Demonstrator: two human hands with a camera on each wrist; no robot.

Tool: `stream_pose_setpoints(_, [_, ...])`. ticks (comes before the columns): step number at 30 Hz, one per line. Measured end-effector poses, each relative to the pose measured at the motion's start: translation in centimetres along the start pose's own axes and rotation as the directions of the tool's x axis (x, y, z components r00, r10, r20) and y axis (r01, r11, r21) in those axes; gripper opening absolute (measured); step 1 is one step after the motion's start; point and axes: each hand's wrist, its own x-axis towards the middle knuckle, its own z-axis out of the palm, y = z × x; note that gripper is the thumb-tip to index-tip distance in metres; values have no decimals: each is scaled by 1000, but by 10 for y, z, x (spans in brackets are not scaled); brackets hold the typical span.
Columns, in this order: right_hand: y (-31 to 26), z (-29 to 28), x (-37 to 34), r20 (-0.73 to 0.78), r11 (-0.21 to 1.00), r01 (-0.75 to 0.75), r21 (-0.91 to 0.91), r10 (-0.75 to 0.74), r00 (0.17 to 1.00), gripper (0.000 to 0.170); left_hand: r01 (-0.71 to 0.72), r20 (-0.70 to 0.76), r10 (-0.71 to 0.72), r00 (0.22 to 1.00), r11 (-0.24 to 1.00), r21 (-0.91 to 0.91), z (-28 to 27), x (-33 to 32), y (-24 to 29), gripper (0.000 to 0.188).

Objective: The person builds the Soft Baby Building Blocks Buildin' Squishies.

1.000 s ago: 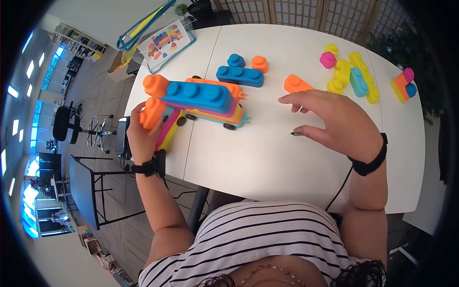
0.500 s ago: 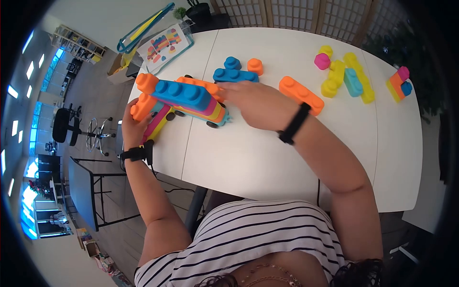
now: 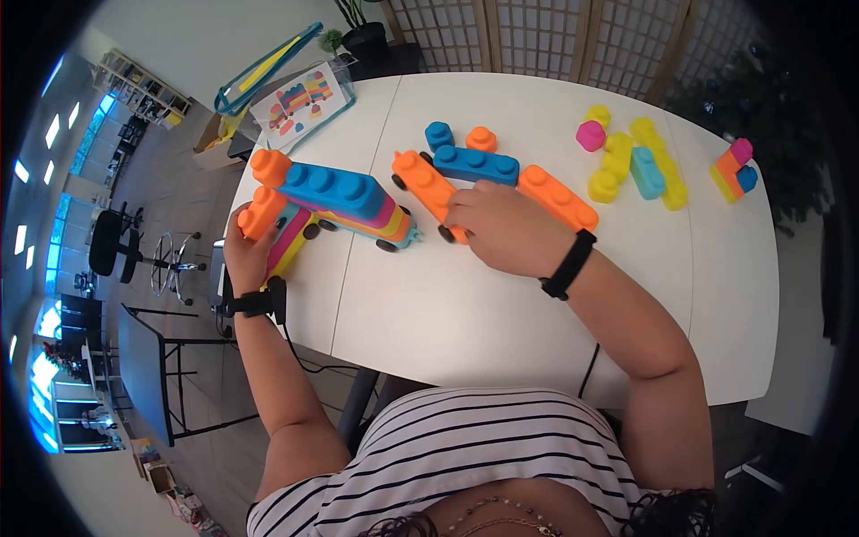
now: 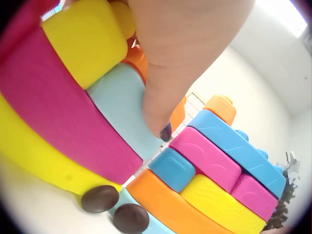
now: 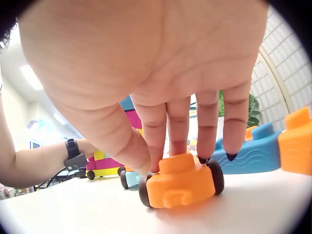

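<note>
My right hand (image 3: 514, 234) holds the near end of an orange wheeled base (image 3: 419, 182) on the table. In the right wrist view, the thumb is on one side of that base and the fingers are on the other, above its black wheels. At the left, my left hand (image 3: 246, 259) grips the rear car of a block train, its thumb pressed to a light blue block (image 4: 122, 107); its other fingers are largely hidden. The train's front car (image 3: 344, 201) is stacked in teal, yellow, orange, pink and blue, and sits against the rear car.
Behind the wheeled base lie a long blue block (image 3: 476, 166), a small blue block (image 3: 438, 135) and a long orange block (image 3: 559, 199). Yellow blocks (image 3: 617, 161) and a small multicolored stack (image 3: 735, 170) stand to the right. A picture card (image 3: 300, 103) is at the back left.
My right hand reached left to the orange wheeled base behind the train and brought it rightward, turning it. My left hand stays on the train, which has shifted slightly left.
</note>
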Motion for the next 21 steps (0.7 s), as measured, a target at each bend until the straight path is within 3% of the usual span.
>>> stream_pose_setpoints(2, [1,-9,-18,-12,999,-18,50,19,1000,23,-37,-19,38,999,997,62,4,3,6,52])
stream_pose_setpoints(4, [2,-12,-35,-163,999,34,17,-30,986,12,39,-25,-35,999,984,171,10,6,23,51])
stream_pose_setpoints(5, [3,-14,-42,-139,1000,10,19,-8,990,7,-89,-15,92,996,986,139,10,14,7,50])
stream_pose_setpoints(7, [1,-18,-55,-136,999,2,39,3,991,7,-90,-11,94,996,974,208,9,21,2,51])
stream_pose_setpoints(13, [-3,-33,-89,-118,998,-51,46,56,991,15,-58,-34,71,997,956,289,15,41,0,56])
stream_pose_setpoints(18, [0,-46,-101,4,990,-137,39,137,991,24,-68,-111,114,987,933,354,32,56,8,60])
stream_pose_setpoints(20, [-3,-50,-102,3,984,-176,35,175,984,29,71,-182,11,983,897,436,44,58,26,68])
stream_pose_setpoints(21, [-4,-51,-103,9,977,-209,32,209,978,34,59,-171,18,985,900,432,47,60,23,68])
